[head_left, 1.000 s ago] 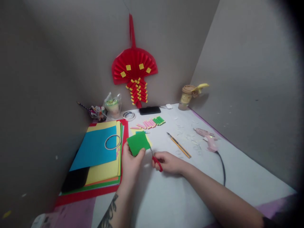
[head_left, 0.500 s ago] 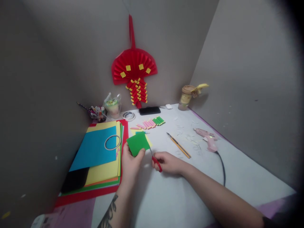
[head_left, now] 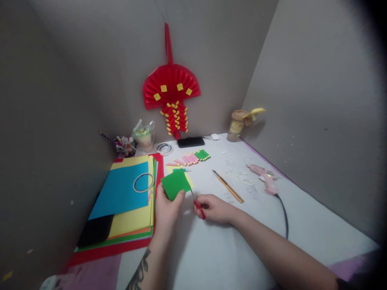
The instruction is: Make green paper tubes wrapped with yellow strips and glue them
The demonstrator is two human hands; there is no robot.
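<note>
My left hand (head_left: 166,209) pinches a small green paper square (head_left: 175,183) by its lower edge and holds it just above the white table (head_left: 217,249). My right hand (head_left: 216,208) grips red-handled scissors (head_left: 198,206), whose thin blades point up at the right edge of the green square. The two hands sit close together at the centre of the table. A yellow paper piece (head_left: 188,178) lies under the square.
A stack of coloured paper sheets (head_left: 127,197) with a tape ring (head_left: 143,182) lies at the left. Rolled pink and green paper tubes (head_left: 193,156), a craft knife (head_left: 228,186), a pink glue gun (head_left: 264,177) with its cord, a phone (head_left: 190,141) and a cup (head_left: 236,124) lie beyond. A red paper fan ornament (head_left: 171,94) hangs on the wall.
The scissors have edged slightly closer to the green square's right edge. The view has tilted a little; the hands stay almost in place.
</note>
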